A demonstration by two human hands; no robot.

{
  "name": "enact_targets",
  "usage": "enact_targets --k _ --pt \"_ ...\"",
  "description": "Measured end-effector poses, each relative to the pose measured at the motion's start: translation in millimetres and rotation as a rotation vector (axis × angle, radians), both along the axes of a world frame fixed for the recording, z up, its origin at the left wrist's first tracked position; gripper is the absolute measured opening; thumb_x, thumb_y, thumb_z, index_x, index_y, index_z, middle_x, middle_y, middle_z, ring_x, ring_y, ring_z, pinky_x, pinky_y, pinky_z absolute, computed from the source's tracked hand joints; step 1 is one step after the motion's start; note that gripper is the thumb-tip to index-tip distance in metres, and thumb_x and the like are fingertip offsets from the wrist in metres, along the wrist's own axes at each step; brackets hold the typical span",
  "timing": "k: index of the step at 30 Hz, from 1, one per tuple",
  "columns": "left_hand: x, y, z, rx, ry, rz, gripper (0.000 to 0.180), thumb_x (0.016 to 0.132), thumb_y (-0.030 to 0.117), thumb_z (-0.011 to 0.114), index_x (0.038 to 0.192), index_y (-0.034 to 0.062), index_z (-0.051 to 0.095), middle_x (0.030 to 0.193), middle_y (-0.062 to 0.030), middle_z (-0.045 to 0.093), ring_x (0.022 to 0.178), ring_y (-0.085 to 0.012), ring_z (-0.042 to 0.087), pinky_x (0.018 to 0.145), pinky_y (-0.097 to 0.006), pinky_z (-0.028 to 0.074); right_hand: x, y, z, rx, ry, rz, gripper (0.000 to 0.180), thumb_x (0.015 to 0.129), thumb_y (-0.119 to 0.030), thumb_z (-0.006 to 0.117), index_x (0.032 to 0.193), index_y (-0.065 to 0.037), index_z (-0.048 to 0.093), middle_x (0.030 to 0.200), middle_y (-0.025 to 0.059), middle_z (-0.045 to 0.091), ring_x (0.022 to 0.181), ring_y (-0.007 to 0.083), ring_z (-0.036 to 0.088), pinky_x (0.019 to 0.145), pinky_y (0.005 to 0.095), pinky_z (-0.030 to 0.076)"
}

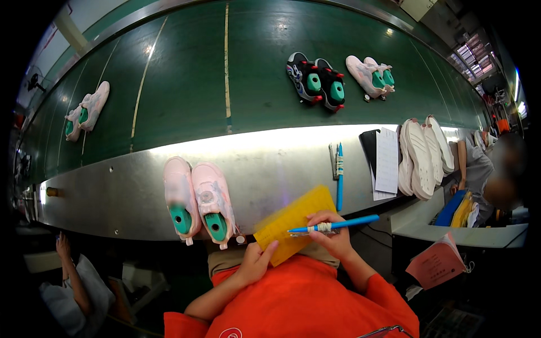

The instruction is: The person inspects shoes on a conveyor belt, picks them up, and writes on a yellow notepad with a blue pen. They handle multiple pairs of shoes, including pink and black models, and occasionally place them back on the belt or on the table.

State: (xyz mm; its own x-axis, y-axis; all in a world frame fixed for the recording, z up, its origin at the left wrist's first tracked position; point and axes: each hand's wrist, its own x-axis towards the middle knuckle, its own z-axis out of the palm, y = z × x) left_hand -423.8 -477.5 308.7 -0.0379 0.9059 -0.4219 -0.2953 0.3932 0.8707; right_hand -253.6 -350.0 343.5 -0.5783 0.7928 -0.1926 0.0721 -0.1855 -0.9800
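Observation:
In front of me a yellow paper sheet (303, 215) is held tilted at the metal ledge's near edge. My left hand (257, 262) is closed on its lower left part, thumb on top. A blue pen (360, 220) with a pale wrapping lies across the fingers of my right hand (331, 236), which are curled around it near the sheet's right side. To the left stands a pair of pale pink shoes (212, 188) with green inserts in their openings. A small round tag (241, 239) hangs by the right shoe's heel.
Another blue pen (339, 188) lies on the metal ledge (270, 169). Right of it are white papers (386, 163) and several white soles (420, 160). The green conveyor belt (186, 73) carries black shoes (318, 84) and pink pairs. Other people work at left and right.

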Motion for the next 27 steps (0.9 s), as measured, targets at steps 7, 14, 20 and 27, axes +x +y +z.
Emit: enact_targets --k 7,14,20,27 --pt "-31.3 8.9 98.7 0.221 0.322 0.053 0.019 0.087 0.009 0.049 0.096 -0.0032 0.059 0.077 -0.0141 0.063 0.064 -0.0275 0.062 0.057 -0.029 0.046 -25.9 4.6 66.0 0.451 0.102 0.096 0.016 0.069 -0.004 0.070 0.082 -0.005 0.061 0.075 0.0093 0.063 0.067 0.0216 0.063 0.059 0.0282 0.050" --pt "-44.4 1.3 123.9 0.311 0.333 0.114 0.017 0.083 0.004 0.050 0.094 -0.0050 0.059 0.078 -0.0143 0.064 0.064 -0.0261 0.062 0.057 -0.029 0.046 -49.6 9.1 88.9 0.592 0.186 0.243 0.018 0.067 -0.009 0.072 0.082 -0.008 0.061 0.070 0.0074 0.063 0.066 0.0215 0.064 0.058 0.0285 0.052" --pt "-47.6 -6.2 123.3 0.316 0.293 0.111 0.018 0.083 0.004 0.050 0.096 -0.0043 0.060 0.081 -0.0145 0.064 0.066 -0.0264 0.062 0.058 -0.029 0.046 -57.8 -3.6 86.0 0.622 0.236 0.139 0.020 0.067 -0.008 0.072 0.083 -0.008 0.060 0.068 0.0066 0.062 0.059 0.0197 0.061 0.054 0.0265 0.050" --pt "-49.6 -6.9 127.1 0.307 0.311 0.061 0.020 0.083 0.005 0.051 0.099 -0.0034 0.059 0.081 -0.0142 0.064 0.063 -0.0282 0.061 0.057 -0.030 0.047 -56.7 -8.7 88.1 0.664 0.193 0.122 0.022 0.067 -0.007 0.072 0.084 -0.007 0.059 0.067 0.0063 0.062 0.058 0.0191 0.062 0.053 0.0254 0.050"
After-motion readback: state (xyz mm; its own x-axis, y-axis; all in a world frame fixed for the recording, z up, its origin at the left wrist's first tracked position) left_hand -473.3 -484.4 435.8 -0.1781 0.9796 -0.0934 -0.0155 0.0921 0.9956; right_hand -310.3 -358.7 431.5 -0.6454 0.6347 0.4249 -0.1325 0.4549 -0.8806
